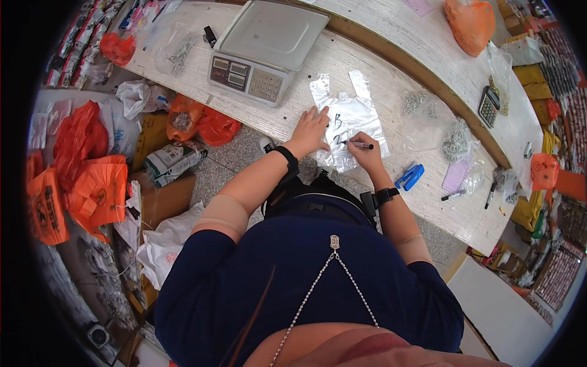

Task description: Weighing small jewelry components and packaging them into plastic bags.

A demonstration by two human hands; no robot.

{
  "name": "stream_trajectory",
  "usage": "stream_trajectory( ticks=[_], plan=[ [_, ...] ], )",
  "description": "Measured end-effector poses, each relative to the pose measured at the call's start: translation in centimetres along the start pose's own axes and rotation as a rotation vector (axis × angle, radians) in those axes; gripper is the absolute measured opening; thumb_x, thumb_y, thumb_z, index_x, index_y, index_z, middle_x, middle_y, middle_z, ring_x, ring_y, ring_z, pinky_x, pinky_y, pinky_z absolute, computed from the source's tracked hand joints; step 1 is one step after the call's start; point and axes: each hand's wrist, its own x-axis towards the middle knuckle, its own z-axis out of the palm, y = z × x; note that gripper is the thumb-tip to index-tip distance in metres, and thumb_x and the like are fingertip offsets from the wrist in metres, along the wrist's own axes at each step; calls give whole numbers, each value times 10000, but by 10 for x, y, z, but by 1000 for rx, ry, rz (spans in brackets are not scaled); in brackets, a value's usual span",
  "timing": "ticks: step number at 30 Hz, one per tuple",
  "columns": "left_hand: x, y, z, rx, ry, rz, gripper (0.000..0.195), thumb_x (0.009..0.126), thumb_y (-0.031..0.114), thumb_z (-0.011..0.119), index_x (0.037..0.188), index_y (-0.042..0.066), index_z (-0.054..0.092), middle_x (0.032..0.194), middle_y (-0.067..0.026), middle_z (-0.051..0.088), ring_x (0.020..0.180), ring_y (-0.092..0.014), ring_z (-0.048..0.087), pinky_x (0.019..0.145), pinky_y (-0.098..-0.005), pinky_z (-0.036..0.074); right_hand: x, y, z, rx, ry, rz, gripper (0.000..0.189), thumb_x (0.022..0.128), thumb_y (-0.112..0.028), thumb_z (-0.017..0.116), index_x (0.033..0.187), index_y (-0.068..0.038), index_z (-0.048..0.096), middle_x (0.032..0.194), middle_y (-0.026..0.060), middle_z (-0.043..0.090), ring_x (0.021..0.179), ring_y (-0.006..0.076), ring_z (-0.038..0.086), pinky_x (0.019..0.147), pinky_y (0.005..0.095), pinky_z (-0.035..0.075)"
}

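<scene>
A whitish plastic carrier bag [363, 117] lies flat on the counter before me, its two handles pointing away. Black handwritten marks run down its middle. My left hand [310, 131] rests with spread fingers on the bag's left edge, gripping nothing. In my right hand [368, 153] is a black marker pen [362, 144], its tip at the lower mark on the bag. To the right of that hand lies a blue stapler [410, 177].
A weighing scale [247, 78] stands beyond my left hand. Clear bags of metal pieces [424, 124] lie to the right, near a calculator [489, 106]. Loose pens [453, 196] lie by the near edge. Orange bags [96, 192] and a cardboard box [172, 195] crowd the left side.
</scene>
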Motion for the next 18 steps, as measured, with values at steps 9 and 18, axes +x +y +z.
stream_trajectory(
  ticks=[9, 18],
  plan=[
    [1, 1, 0, 12, -19, -8, 907, 585, 393, 876, 1287, 15, 445, 1543, -153, 307, 1403, -426, 273, 1139, -536, 252, -5, -1, -10, 68, 203, 27, 151, 806, -138, 711, 860, -8, 657, 732, 42, 670, 659, 76, 581, 620, 236, 461],
    [0, 2, -2, 17, -40, -28, 1022, 595, 393, 875, 1391, 0, 367, 1542, -148, 307, 1416, -412, 251, 1150, -525, 235, -9, -3, -17, 103, 293, 39, 142, 827, -124, 704, 862, -3, 639, 746, 1, 644, 702, 53, 552, 639, 223, 446]
  ],
)
